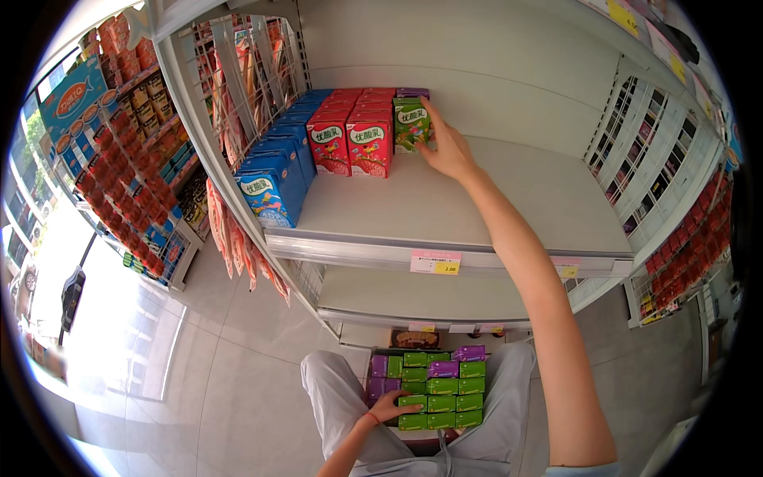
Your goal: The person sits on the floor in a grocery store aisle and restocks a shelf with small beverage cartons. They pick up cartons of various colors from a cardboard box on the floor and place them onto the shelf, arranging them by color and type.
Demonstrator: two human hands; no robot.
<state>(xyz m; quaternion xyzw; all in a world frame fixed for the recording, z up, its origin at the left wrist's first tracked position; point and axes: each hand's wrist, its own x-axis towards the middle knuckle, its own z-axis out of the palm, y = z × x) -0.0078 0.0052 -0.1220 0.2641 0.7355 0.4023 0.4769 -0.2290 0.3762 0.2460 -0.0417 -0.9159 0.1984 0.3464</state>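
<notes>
My right hand (447, 146) reaches onto the upper shelf (465, 203) with its fingers around a green drink carton (410, 122). That carton stands upright just right of the red drink cartons (369, 146), in front of a purple carton (412, 92). Blue drink cartons (274, 197) stand in a row at the shelf's left side. Low down, between my knees, a box holds green cartons (442, 386) and purple cartons (443, 369) lying packed together. My left hand (390, 408) rests on a green carton (412, 403) at the left of this stack; whether it grips the carton is unclear.
The shelf's front edge bears a price tag (436, 262). A lower shelf (417, 292) lies beneath. Wire side panels (650, 149) bound the unit, and pink-and-white packets (229, 232) hang outside its left post. Racks of red packets (119, 191) stand farther left.
</notes>
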